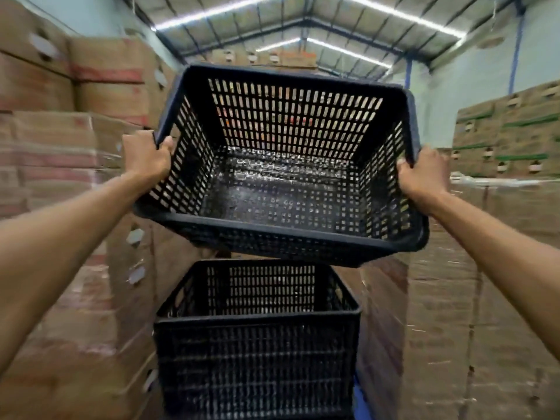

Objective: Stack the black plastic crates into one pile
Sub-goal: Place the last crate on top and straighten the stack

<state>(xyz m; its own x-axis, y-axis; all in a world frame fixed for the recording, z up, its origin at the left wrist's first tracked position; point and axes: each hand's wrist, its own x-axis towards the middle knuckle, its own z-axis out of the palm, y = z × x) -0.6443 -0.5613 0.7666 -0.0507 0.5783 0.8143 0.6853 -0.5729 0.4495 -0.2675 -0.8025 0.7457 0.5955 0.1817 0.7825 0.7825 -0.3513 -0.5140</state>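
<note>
I hold an empty black plastic crate (281,234) in the air, tilted with its open top toward me. My left hand (145,156) grips its left rim and my right hand (424,177) grips its right rim. Directly below it stands a pile of black plastic crates (257,353), nested, with the top one open and empty. The held crate hangs just above the pile's far rim and does not touch it.
Tall stacks of brown cardboard boxes (75,177) wall the aisle on the left, and wrapped box stacks (472,283) stand on the right. More boxes (512,128) with green stripes sit at the upper right. A blue object (360,398) shows beside the pile's base.
</note>
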